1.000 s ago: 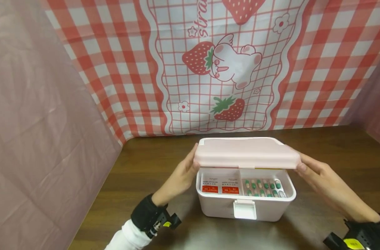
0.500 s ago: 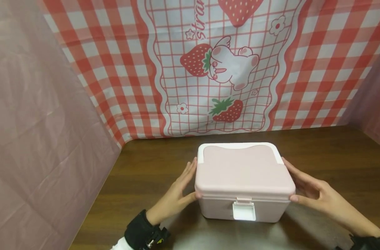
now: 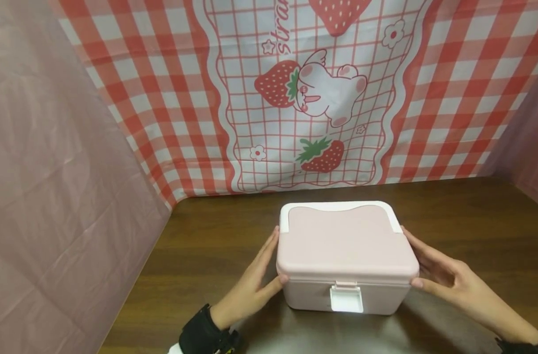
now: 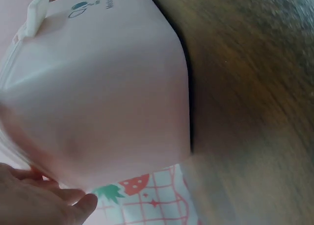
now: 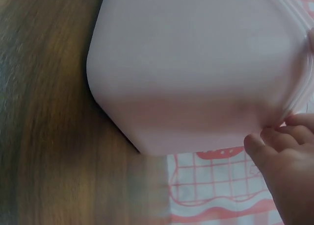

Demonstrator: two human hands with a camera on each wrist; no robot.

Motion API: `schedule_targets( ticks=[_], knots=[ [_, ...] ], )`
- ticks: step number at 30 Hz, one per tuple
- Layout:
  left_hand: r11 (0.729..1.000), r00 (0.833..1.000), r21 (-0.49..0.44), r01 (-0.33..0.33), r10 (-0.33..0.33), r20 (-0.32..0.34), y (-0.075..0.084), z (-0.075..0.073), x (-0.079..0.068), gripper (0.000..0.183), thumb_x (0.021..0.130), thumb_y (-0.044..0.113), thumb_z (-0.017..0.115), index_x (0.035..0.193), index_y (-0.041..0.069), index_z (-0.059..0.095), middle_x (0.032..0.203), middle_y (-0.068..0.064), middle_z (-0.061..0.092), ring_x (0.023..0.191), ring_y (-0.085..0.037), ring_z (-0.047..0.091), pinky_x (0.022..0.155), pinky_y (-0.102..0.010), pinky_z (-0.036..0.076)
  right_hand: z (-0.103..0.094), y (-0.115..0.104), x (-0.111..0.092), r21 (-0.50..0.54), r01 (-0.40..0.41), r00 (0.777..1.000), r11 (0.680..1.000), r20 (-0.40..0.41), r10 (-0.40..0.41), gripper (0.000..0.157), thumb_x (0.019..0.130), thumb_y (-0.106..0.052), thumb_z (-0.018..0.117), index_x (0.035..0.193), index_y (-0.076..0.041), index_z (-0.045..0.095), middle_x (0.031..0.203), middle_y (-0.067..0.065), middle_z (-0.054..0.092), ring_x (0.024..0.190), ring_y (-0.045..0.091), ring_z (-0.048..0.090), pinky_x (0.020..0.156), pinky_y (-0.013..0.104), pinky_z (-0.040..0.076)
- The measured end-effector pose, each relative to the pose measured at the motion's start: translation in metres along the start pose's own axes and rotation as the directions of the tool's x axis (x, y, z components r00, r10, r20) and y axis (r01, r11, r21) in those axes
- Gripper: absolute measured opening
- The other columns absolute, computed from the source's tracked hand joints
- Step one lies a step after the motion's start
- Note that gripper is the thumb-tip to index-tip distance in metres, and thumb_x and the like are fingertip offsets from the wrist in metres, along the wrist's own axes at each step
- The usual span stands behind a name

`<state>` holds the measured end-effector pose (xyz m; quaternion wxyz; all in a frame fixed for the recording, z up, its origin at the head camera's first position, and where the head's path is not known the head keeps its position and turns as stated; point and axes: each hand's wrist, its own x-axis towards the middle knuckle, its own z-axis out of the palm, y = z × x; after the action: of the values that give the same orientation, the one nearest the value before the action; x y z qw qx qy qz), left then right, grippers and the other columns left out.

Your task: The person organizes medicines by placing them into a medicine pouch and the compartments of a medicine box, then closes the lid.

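Observation:
A pale pink medicine box stands on the table with its lid down. Its front latch hangs unfastened, white inner face outward; it also sticks out in the left wrist view. My left hand holds the lid's left side, thumb at the front corner and fingers along the side. Opposite it, my right hand holds the right side the same way. Both wrist views show fingers touching the side near the lid seam. The contents are hidden under the lid.
The box sits on a dark brown wooden table. Behind it hangs a red-and-white checked cloth with strawberry prints. Plain pink cloth hangs along the left, and more pink cloth hangs at the right.
The lid has come down over the cotton pads and capsule packs between the first frame and the second. Both hands moved down with it and have barely shifted since.

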<state>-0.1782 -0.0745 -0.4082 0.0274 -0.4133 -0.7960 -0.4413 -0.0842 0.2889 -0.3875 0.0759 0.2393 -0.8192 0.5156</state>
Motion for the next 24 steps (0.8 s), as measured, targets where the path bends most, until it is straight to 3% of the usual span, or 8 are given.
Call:
schedule_targets(
  ticks=[4,7,10,13,15,16,19,24],
  knots=[
    [0.983,0.997,0.179,-0.039,0.05,-0.057,0.005,0.009,-0.003,0.082,0.089,0.036,0.056,0.147,0.012,0.003,0.155,-0.003,0.003,0.142,-0.024,0.009,0.108,-0.052,0.021,0.009,-0.008,-0.004,-0.165,0.011,0.992,0.986,-0.125,-0.032,0.077,0.074,0.018,0.061,0.141,0.001,0.027,0.149,0.016,0.025,0.131,-0.001,0.032,0.096,0.007,0.033],
    [0.936,0.978,0.327,-0.127,0.173,-0.114,0.008,0.013,-0.003,0.083,0.087,0.04,0.058,0.146,0.004,0.011,0.153,-0.011,0.011,0.14,-0.032,0.013,0.107,-0.052,0.024,0.02,-0.013,-0.002,-0.308,0.104,0.958,0.946,-0.223,-0.178,0.076,0.068,0.007,0.074,0.135,0.006,0.037,0.143,0.019,0.034,0.132,0.009,0.034,0.099,0.008,0.03],
    [0.857,0.913,0.434,-0.278,0.376,-0.158,0.011,0.015,0.001,0.071,0.085,0.036,0.062,0.139,0.002,0.031,0.147,-0.016,0.027,0.136,-0.038,0.023,0.106,-0.05,0.027,0.032,-0.017,0.004,-0.451,0.245,0.874,0.858,-0.28,-0.397,0.067,0.074,-0.019,0.076,0.125,0.012,0.045,0.136,0.025,0.04,0.131,0.02,0.036,0.103,0.012,0.029],
    [0.723,0.797,0.541,-0.431,0.586,-0.148,0.015,0.017,0.006,0.054,0.082,0.029,0.067,0.126,0.005,0.049,0.135,-0.017,0.043,0.128,-0.038,0.036,0.103,-0.048,0.033,0.046,-0.023,0.011,-0.548,0.36,0.77,0.755,-0.283,-0.572,0.063,0.082,-0.039,0.064,0.115,0.014,0.052,0.128,0.03,0.045,0.128,0.029,0.038,0.107,0.019,0.027],
    [0.627,0.719,0.603,-0.493,0.684,-0.124,0.019,0.02,0.011,0.043,0.081,0.027,0.068,0.118,0.007,0.057,0.127,-0.015,0.051,0.122,-0.036,0.043,0.099,-0.047,0.036,0.055,-0.027,0.016,-0.6,0.392,0.722,0.697,-0.269,-0.637,0.059,0.085,-0.041,0.06,0.11,0.012,0.056,0.124,0.029,0.049,0.126,0.033,0.038,0.109,0.024,0.026],
    [0.59,0.692,0.627,-0.508,0.714,-0.111,0.021,0.021,0.013,0.039,0.08,0.026,0.069,0.114,0.009,0.06,0.125,-0.014,0.054,0.12,-0.035,0.046,0.098,-0.047,0.037,0.059,-0.028,0.018,-0.621,0.398,0.711,0.676,-0.257,-0.655,0.057,0.086,-0.041,0.059,0.109,0.011,0.057,0.122,0.029,0.05,0.125,0.034,0.039,0.11,0.027,0.024],
    [0.508,0.647,0.688,-0.519,0.759,-0.072,0.028,0.025,0.018,0.026,0.081,0.027,0.067,0.104,0.014,0.065,0.119,-0.011,0.058,0.114,-0.031,0.05,0.095,-0.045,0.037,0.069,-0.03,0.021,-0.678,0.383,0.694,0.627,-0.237,-0.68,0.053,0.088,-0.042,0.055,0.107,0.007,0.059,0.119,0.026,0.052,0.124,0.034,0.039,0.112,0.035,0.019],
    [0.436,0.633,0.748,-0.501,0.774,-0.027,0.036,0.029,0.021,0.013,0.086,0.028,0.059,0.091,0.02,0.067,0.118,-0.008,0.058,0.111,-0.027,0.048,0.093,-0.041,0.035,0.08,-0.026,0.025,-0.741,0.319,0.709,0.59,-0.227,-0.668,0.053,0.09,-0.045,0.05,0.11,0.004,0.057,0.12,0.022,0.052,0.126,0.032,0.036,0.111,0.046,0.011]
  ],
)
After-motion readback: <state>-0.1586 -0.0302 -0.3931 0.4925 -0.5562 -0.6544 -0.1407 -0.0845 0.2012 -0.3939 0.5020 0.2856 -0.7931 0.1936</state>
